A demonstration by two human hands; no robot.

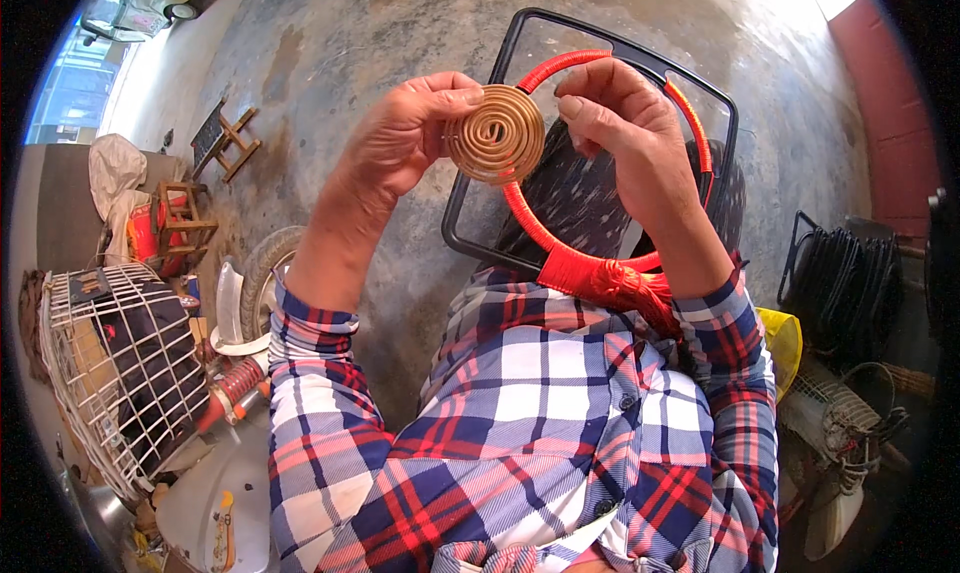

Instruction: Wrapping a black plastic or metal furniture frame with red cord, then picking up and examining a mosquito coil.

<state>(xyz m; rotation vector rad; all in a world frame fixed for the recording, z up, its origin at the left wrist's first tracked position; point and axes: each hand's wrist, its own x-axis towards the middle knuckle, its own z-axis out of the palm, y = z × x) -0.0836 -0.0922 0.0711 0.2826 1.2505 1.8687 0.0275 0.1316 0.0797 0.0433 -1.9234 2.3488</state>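
Note:
A flat golden spiral disc (pixel 497 135), coiled in rings, is pinched at its upper left edge between the thumb and fingers of my left hand (pixel 410 123). Just right of the disc, my right hand (pixel 625 113) is closed with thumb and fingertips together; anything between them is too small to make out. Beneath both hands, a ring wrapped in red cord (pixel 535 223) lies over a black rectangular frame (pixel 456 213) on my lap. The ring's upper right carries an orange-yellow stretch. A red tassel (pixel 625 283) hangs at its near side. My right hand hides part of the ring.
Stained concrete floor (pixel 340 33) spreads ahead. A small wooden stool (pixel 235 143) lies tipped at far left. At left are a white wire basket (pixel 130 363) and a wheel (pixel 270 268). Several black frames (pixel 850 283) lean together at right, near a yellow bag (pixel 782 343).

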